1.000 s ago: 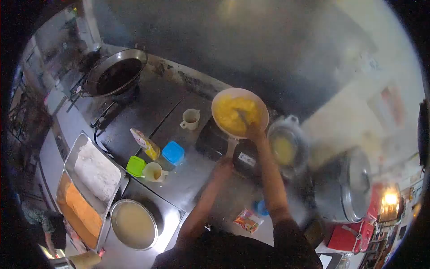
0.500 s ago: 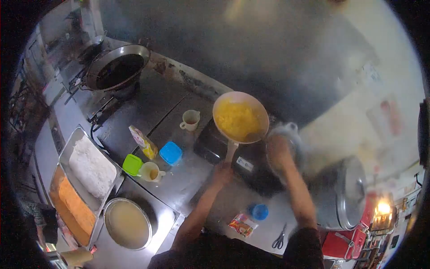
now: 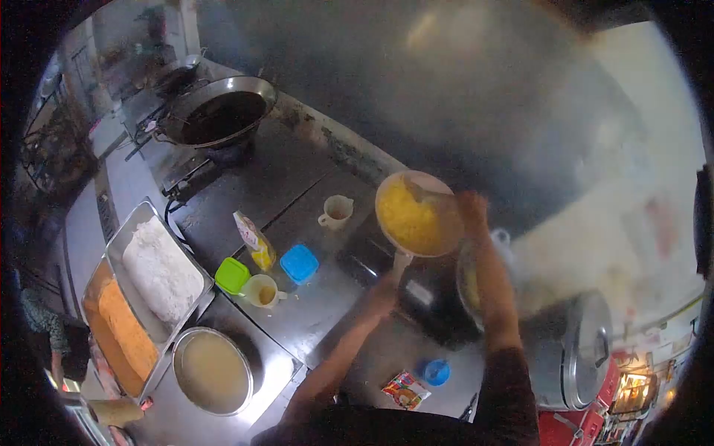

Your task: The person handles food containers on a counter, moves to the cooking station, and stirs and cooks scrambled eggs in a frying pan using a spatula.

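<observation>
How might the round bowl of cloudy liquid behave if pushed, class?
The bowl is probably heavy for its size, since liquid fills much of it. That liquid would likely slosh, perhaps spilling, as the top is open. Its broad shape suggests sliding rather than tipping on the smooth-looking counter.

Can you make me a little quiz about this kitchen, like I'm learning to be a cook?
1. Which hand holds the handle of the pan?
A) the right hand
B) the left hand
C) neither

2. True or false: the white powder lies beside the orange powder.

3. Fill in the colour: the food in the pan is ____.

Key: 1. B; 2. true; 3. yellow
</observation>
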Demonstrator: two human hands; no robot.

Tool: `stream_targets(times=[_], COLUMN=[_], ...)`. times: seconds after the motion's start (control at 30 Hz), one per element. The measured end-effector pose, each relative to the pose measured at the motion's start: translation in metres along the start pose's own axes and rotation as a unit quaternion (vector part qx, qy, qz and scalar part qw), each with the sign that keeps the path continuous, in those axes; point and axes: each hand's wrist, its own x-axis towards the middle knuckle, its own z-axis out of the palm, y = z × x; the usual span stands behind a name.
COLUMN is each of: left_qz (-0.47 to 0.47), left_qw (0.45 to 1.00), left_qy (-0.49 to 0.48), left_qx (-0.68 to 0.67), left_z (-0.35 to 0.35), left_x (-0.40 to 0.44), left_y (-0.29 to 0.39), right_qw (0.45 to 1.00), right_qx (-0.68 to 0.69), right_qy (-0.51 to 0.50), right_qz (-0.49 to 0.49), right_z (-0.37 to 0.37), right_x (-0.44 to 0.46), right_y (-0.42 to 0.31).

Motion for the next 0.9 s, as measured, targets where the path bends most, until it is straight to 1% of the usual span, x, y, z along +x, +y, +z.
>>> stream_targets(times=[0.03, 0.07, 0.1, 0.13, 0.17, 0.2, 0.23, 0.3, 0.33, 0.37, 0.47, 0.53, 0.57, 0.6, 0.63, 0.67, 0.73, 0.77, 0.8, 0.83, 0.87, 0.9], left_qz=[0.001, -0.011, -0.023, -0.023, 0.015, 0.055, 0.056, -0.012, -0.012, -0.015, -0.038, -0.050, -0.016, 0.019, 0.018, 0.011, 0.002, -0.009, -0.019, -0.020, 0.005, 0.029], left_qw=[1.000, 0.999, 0.995, 0.995, 1.000, 0.995, 0.996, 0.988, 0.988, 0.985, 0.971, 0.963, 0.968, 0.971, 0.970, 0.963, 0.955, 0.962, 0.969, 0.969, 0.968, 0.966], left_qy=[0.002, -0.006, -0.014, -0.017, -0.007, 0.001, -0.004, -0.012, -0.017, -0.024, -0.047, -0.054, -0.034, -0.014, -0.016, -0.030, -0.045, -0.045, -0.044, -0.043, -0.019, 0.004], left_qx=[0.003, 0.047, 0.092, 0.097, 0.010, -0.078, -0.075, -0.155, -0.154, -0.171, -0.232, -0.260, -0.250, -0.238, -0.241, -0.266, -0.293, -0.268, -0.242, -0.243, -0.251, -0.258], left_z=[0.003, 0.008, 0.012, 0.015, 0.018, 0.020, 0.019, 0.014, 0.011, 0.009, 0.011, 0.016, 0.013, 0.012, 0.012, 0.012, 0.012, 0.011, 0.010, 0.013, 0.018, 0.023], left_x=[0.008, 0.022, 0.034, 0.040, 0.042, 0.042, 0.037, 0.022, 0.023, 0.029, 0.038, 0.029, 0.017, 0.011, 0.012, 0.014, 0.017, 0.020, 0.022, 0.024, 0.025, 0.028], left_y=[-0.005, -0.021, -0.037, -0.054, -0.073, -0.082, -0.073, -0.048, -0.047, -0.052, -0.081, -0.078, -0.059, -0.049, -0.049, -0.052, -0.056, -0.056, -0.058, -0.061, -0.069, -0.078], right_qw=[0.999, 0.999, 0.999, 0.995, 0.989, 0.986, 0.983, 0.982, 0.976, 0.976, 0.967, 0.913, 0.911, 0.925, 0.938, 0.937, 0.952, 0.951, 0.946, 0.938, 0.937, 0.944], right_qx=[-0.013, -0.012, -0.004, 0.020, 0.032, 0.031, 0.023, -0.022, -0.065, -0.068, -0.082, -0.085, -0.088, -0.079, -0.069, -0.071, -0.034, -0.036, -0.071, -0.105, -0.107, -0.076], right_qy=[0.050, 0.036, -0.005, -0.083, -0.124, -0.144, -0.150, -0.131, -0.110, -0.112, -0.199, -0.383, -0.387, -0.355, -0.321, -0.323, -0.287, -0.289, -0.310, -0.330, -0.331, -0.319], right_qz=[-0.015, -0.025, -0.038, -0.052, -0.069, -0.084, -0.104, -0.137, -0.177, -0.176, -0.138, -0.108, -0.111, -0.110, -0.109, -0.109, -0.100, -0.102, -0.064, -0.027, -0.029, -0.019], right_z=[0.010, 0.004, -0.015, -0.045, -0.069, -0.087, -0.105, -0.119, -0.126, -0.143, -0.211, -0.239, -0.230, -0.217, -0.205, -0.208, -0.224, -0.228, -0.232, -0.235, -0.217, -0.187], right_x=[0.006, 0.014, 0.023, 0.033, 0.038, 0.039, 0.040, 0.026, 0.022, 0.024, 0.042, 0.057, 0.054, 0.050, 0.048, 0.046, 0.035, 0.030, 0.023, 0.016, 0.005, -0.008], right_y=[0.004, -0.002, -0.013, -0.032, -0.043, -0.049, -0.053, -0.048, -0.044, -0.037, -0.007, 0.012, 0.020, 0.027, 0.035, 0.034, 0.018, -0.001, -0.025, -0.038, -0.041, -0.044])
